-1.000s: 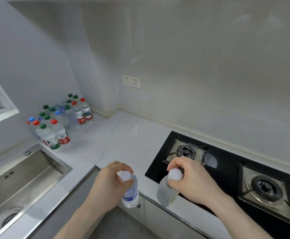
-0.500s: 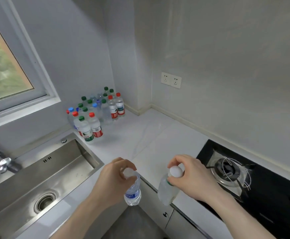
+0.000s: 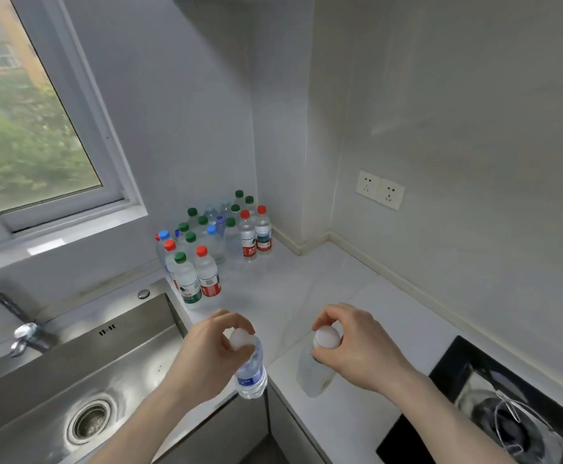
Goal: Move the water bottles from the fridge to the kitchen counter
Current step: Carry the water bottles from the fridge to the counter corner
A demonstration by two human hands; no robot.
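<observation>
My left hand (image 3: 206, 354) pinches the white cap of a clear water bottle with a blue label (image 3: 251, 380), which hangs by the counter's front edge. My right hand (image 3: 357, 346) grips the white cap of a second clear bottle (image 3: 311, 375), which hangs just over the white counter (image 3: 323, 296). Several bottles with green, red and blue caps (image 3: 213, 242) stand grouped in the far corner of the counter, by the wall under the window.
A steel sink (image 3: 72, 380) with a drain and a tap lies to the left. A black gas hob (image 3: 507, 406) sits at the lower right. A double wall socket (image 3: 378, 189) is above the counter. A window is at upper left.
The view has swung left and closer: the bottle group and sink now sit nearer the centre and the hob has slid to the right edge. Both hands still carry their bottles by the caps.
</observation>
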